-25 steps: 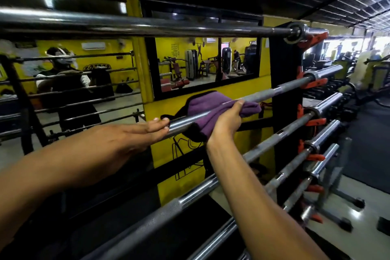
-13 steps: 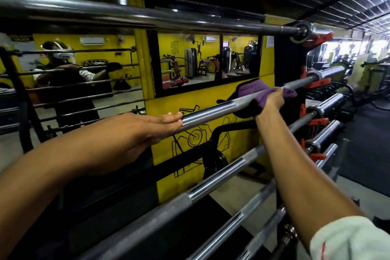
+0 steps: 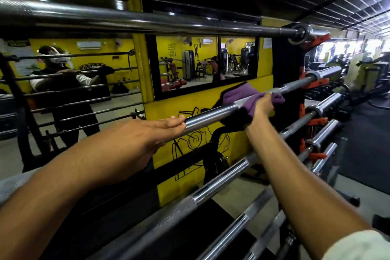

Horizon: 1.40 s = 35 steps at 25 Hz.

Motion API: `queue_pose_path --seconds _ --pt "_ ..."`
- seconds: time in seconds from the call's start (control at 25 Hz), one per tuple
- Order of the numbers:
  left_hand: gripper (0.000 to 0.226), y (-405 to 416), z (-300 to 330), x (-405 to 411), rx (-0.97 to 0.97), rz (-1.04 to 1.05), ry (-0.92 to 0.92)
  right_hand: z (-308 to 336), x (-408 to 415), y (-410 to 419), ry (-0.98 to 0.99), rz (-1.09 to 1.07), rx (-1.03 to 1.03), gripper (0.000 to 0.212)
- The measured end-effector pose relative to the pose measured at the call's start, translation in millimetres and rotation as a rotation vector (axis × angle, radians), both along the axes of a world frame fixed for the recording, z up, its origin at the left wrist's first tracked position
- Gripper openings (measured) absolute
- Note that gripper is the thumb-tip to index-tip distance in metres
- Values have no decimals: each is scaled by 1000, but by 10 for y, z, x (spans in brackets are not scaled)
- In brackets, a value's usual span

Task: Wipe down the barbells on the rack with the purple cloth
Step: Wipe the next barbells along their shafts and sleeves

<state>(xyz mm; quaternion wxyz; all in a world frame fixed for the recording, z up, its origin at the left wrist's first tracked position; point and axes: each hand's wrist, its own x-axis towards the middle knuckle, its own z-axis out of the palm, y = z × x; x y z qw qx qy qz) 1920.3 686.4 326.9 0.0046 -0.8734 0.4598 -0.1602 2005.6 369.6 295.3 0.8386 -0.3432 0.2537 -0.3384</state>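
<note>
Yellow gym wall (image 3: pixel 263 86) with black line drawings stands behind a barbell rack (image 3: pixel 282 65), and a black-framed mirror (image 3: pixel 202 63) set in the wall reflects exercise machines. Left of it, a second mirror (image 3: pixel 69 82) reflects a person wearing a head-mounted device behind rows of bars.

Several barbells lie horizontally on the rack, stacked one above another, each resting at the far end on an orange hook (image 3: pixel 316 80). The top barbell (image 3: pixel 147 19) crosses the upper part of the view. The second barbell (image 3: pixel 213 115) runs from lower left to upper right, and both hands are on it.

The left hand (image 3: pixel 147 131) lies against the near part of the second barbell with its fingers (image 3: pixel 175 121) straight and held together, not wrapped round the bar; the fingertips touch the polished shaft.

The right hand (image 3: pixel 261 106) is farther along the same bar. Its fingers are curled over the top of the shaft and clamped on the purple cloth (image 3: pixel 242 94). The cloth is draped over and around the bar, bunched beneath the palm, with one fold rising behind the shaft and another hanging below it. A white sleeve (image 3: pixel 356 246) shows at the lower right.

Lower barbells, including the third barbell (image 3: pixel 221 181), run parallel below the forearms. To the right, a dark floor (image 3: pixel 367 154) extends toward bright windows, with blurred gym equipment along it.
</note>
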Motion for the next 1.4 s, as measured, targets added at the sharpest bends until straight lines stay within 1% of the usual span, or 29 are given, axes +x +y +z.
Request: queue_pose_path --seconds 0.04,0.12,0.28,0.32,0.4,0.48,0.56,0.64,0.72,0.8,0.88,0.96,1.04,1.16,1.28,1.36,1.4 --pt "61 -5 -3 -2 6 1 4 30 23 -101 -7 -30 11 39" --pt "61 -9 -9 -8 2 -14 1 99 6 -224 -23 -61 23 41" --pt "55 -16 43 -37 -40 -35 9 115 -37 -335 -6 -78 2 42" --pt "54 -21 54 -55 -51 -40 9 79 -33 -295 5 -51 -25 43" --pt "54 -28 72 -69 -43 -50 3 -28 -106 -90 35 37 -108 54" --pt "57 -21 70 -61 -15 -48 -20 -185 -250 181 92 119 -235 61" --pt "59 -13 51 -62 5 -36 -39 -308 -437 410 138 184 -375 61" --pt "58 -25 22 -63 -2 -38 -50 -371 -657 493 145 175 -428 58" --pt "57 -19 31 -101 -29 -61 -61 -433 -857 483 64 108 -381 54" --pt "59 117 63 -154 -52 -72 -44 -508 -968 465 -67 46 -264 51" --pt "66 405 65 -199 -15 -61 -49 -618 -980 509 -172 87 -100 57" --pt "74 700 44 -266 30 -19 -60 -706 -957 624 -225 137 -12 62" --pt "77 891 25 -358 31 4 -69 -637 -907 814 -222 155 2 61" --pt "76 994 -19 -425 19 11 -73 -296 -722 1004 -226 154 34 62" --pt "74 1052 -44 -413 -56 -7 -70 18 -536 1108 -124 108 98 64" --pt "69 1052 -56 -406 -106 -17 -50 9 -597 1389 -65 97 82 64" --pt "67 1049 -61 -395 -135 -32 -44 -40 -637 1606 -69 120 61 66"
